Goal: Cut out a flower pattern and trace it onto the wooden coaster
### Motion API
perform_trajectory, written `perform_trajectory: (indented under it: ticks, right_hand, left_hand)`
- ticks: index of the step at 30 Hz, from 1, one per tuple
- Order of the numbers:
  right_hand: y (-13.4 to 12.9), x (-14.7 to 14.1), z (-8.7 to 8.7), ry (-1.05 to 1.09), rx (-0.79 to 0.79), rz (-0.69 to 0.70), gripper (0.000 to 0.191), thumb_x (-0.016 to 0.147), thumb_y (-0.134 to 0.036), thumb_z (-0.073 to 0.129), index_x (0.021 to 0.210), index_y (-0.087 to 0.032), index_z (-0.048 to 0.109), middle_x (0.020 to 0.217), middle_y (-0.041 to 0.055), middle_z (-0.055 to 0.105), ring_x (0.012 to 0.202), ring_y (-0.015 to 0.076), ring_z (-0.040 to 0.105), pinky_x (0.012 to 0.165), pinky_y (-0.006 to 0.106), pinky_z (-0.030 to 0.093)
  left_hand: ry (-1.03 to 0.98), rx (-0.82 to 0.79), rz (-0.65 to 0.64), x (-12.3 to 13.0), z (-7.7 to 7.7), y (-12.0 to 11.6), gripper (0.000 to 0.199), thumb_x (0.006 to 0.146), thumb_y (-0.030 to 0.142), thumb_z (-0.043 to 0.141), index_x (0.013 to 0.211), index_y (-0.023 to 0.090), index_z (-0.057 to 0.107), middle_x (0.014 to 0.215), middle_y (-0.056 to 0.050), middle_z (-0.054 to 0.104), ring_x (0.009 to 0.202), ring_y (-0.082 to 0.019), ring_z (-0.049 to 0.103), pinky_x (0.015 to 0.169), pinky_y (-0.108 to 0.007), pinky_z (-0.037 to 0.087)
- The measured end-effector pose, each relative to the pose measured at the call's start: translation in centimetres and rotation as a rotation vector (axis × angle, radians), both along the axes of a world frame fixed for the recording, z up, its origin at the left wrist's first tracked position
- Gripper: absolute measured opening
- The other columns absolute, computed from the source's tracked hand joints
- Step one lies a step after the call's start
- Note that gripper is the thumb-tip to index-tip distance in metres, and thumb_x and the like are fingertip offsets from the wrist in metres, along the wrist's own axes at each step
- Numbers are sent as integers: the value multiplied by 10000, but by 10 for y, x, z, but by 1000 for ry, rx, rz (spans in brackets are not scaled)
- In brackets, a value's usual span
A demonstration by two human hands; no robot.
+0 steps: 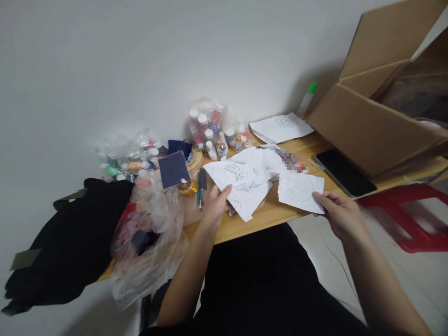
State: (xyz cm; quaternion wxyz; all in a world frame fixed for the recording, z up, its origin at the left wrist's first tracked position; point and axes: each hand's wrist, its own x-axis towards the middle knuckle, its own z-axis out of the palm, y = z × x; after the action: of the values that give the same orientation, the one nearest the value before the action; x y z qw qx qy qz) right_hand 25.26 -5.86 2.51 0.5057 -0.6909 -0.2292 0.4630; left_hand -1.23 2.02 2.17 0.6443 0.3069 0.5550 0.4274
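Note:
A torn piece of paper [297, 190] with a drawing in a circle is pinched between the thumb and fingers of my right hand [339, 212], above the table's front edge. My left hand [217, 205] grips a larger sheet of paper [241, 179] with several line drawings at its lower left edge. Behind that sheet lies more crumpled white paper [269, 163]; where one ends and the other begins is hard to tell. Just left of my left hand, slim pens or brushes [200, 186] lie on the wooden table [269, 213].
Bags of small white-capped bottles [206, 123] stand by the wall. Another drawn sheet [280, 128] lies behind. An open cardboard box [378, 130] and a phone [345, 172] are at right, a red stool [413, 219] below. Black cloth [77, 242] and a plastic bag [154, 252] occupy the left.

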Motion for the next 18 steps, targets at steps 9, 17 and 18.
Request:
perform_trajectory:
  ticks: [9, 17, 18]
  right_hand:
    - [1, 21, -26, -14, 63, -217, 376, 426, -437, 784, 611, -182, 578, 547, -11, 545, 464, 79, 455, 398, 216, 406]
    - [3, 18, -36, -74, 74, -155, 350, 503, -478, 728, 645, -197, 576, 521, -17, 516, 440, 99, 444, 390, 248, 406]
    - [7, 15, -38, -88, 81, -126, 348, 524, -486, 718, 650, -196, 575, 516, -20, 507, 437, 96, 432, 388, 242, 389]
  left_hand:
    - [61, 36, 108, 21, -8, 23, 277, 680, -5, 640, 917, 134, 669, 949, -82, 765, 895, -226, 713, 858, -350, 562]
    - [-40, 28, 239, -41, 8, -16, 299, 641, 54, 717, 924, 143, 683, 899, -66, 771, 879, -237, 732, 883, -381, 584]
    - [-49, 41, 265, -50, 9, -21, 304, 647, 60, 717, 936, 150, 685, 898, -59, 772, 885, -230, 732, 880, -363, 588]
